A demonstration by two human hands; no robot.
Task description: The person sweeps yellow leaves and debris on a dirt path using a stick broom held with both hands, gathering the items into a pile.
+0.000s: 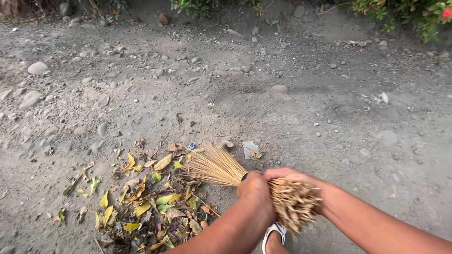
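A stick broom [214,164] of thin pale straws lies low across the dirt, its splayed tips pointing up-left toward a heap of leaves. My left hand [255,192] is wrapped around the bundle near its bound end. My right hand [288,177] grips the same bundle just behind it, with the cut straw ends [294,203] sticking out below. The pile of yellow, green and brown leaves [143,200] sits left of the broom tips.
Bare grey dirt ground [306,117] with scattered pebbles and stones [37,68]. A scrap of paper [249,149] lies by the broom tips. My foot in a white sandal [274,234] shows at the bottom. Green plants [405,11] edge the far side.
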